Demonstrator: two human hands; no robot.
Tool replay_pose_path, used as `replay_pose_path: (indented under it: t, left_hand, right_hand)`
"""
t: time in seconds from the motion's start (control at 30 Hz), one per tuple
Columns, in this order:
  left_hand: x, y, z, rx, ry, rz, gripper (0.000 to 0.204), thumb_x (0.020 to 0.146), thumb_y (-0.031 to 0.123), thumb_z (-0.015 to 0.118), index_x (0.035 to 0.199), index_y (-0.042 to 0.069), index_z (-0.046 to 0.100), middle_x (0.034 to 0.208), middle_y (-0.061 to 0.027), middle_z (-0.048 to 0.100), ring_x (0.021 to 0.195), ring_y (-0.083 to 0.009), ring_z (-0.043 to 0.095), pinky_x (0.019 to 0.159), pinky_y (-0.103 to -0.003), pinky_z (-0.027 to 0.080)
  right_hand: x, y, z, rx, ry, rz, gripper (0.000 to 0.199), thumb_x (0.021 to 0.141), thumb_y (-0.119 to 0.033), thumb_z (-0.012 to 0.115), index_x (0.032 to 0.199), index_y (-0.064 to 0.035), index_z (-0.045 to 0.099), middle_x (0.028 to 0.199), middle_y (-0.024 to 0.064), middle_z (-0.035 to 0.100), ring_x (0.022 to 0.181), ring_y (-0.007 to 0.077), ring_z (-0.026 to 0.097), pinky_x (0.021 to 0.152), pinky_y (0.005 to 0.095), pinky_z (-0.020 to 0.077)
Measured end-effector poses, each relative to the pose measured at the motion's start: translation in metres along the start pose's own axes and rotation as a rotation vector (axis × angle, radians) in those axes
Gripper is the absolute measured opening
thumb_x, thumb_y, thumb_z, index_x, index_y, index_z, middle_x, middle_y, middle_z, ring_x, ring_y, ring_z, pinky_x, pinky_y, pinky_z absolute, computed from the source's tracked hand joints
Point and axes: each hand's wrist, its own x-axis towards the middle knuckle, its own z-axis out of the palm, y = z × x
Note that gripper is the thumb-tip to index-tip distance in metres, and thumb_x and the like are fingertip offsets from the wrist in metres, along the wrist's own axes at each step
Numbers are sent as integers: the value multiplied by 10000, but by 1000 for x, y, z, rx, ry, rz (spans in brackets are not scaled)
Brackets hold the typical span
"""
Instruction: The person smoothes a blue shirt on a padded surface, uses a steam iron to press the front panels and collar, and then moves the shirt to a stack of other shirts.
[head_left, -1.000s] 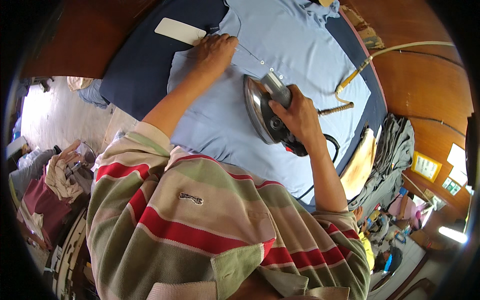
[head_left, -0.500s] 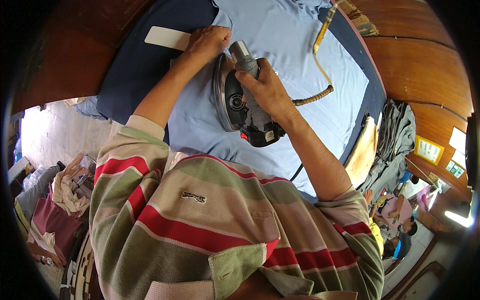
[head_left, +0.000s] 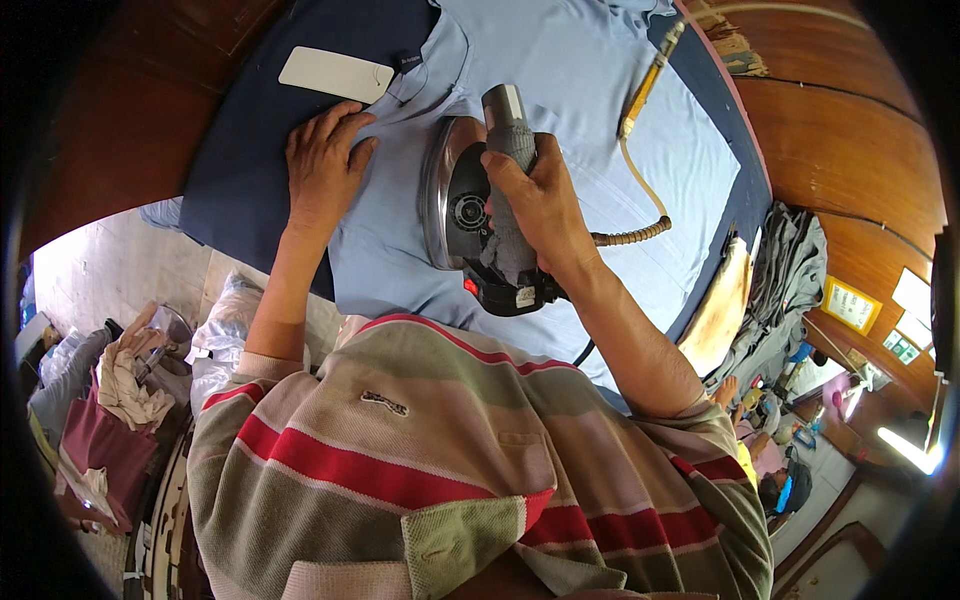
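A light blue garment [head_left: 620,160] lies spread on a dark navy cloth [head_left: 240,150]. My right hand [head_left: 545,205] is wrapped round the cloth-covered handle of a steam iron [head_left: 465,200], whose soleplate edge rests on the garment. My left hand [head_left: 325,165] lies with fingers extended at the garment's left edge, its fingertips just below a white hang tag [head_left: 335,75]. The tag's string runs to the neck area, where a small dark label [head_left: 409,62] shows. The iron's underside is hidden.
A hose [head_left: 640,90] with a coiled spring end runs from the iron to the far right. A scorched pad [head_left: 720,305] and a heap of grey clothes [head_left: 790,270] are on the right. Piled fabrics [head_left: 115,420] lie at left; people sit low at right.
My left hand has moved left and nearer, from closed at the garment's neck area to spread at its edge, uncovering the label and tag string. The iron has shifted slightly right and nearer.
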Motion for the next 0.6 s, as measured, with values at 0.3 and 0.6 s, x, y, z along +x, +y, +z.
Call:
replay_pose_path:
  t: [0.3, 0.6]
  left_hand:
    - [2, -2, 4, -15, 35, 1, 244, 760, 218, 662, 992, 156, 623, 1135, 48, 559, 1066, -182, 504, 941, -374, 332]
    - [1, -2, 0, -37, 14, -29, 207, 775, 204, 648, 968, 134, 621, 1153, 18, 565, 1083, -199, 507, 950, -377, 334]
  right_hand:
    - [8, -2, 1, -14, -4, -9, 462, 810, -288, 616, 1035, 62, 415, 755, 92, 521, 588, 126, 541, 498, 258, 452]
    - [4, 1, -21, -105, -48, 44, 395, 829, -275, 605, 1030, 24, 442, 786, 75, 517, 625, 122, 532, 550, 268, 456]
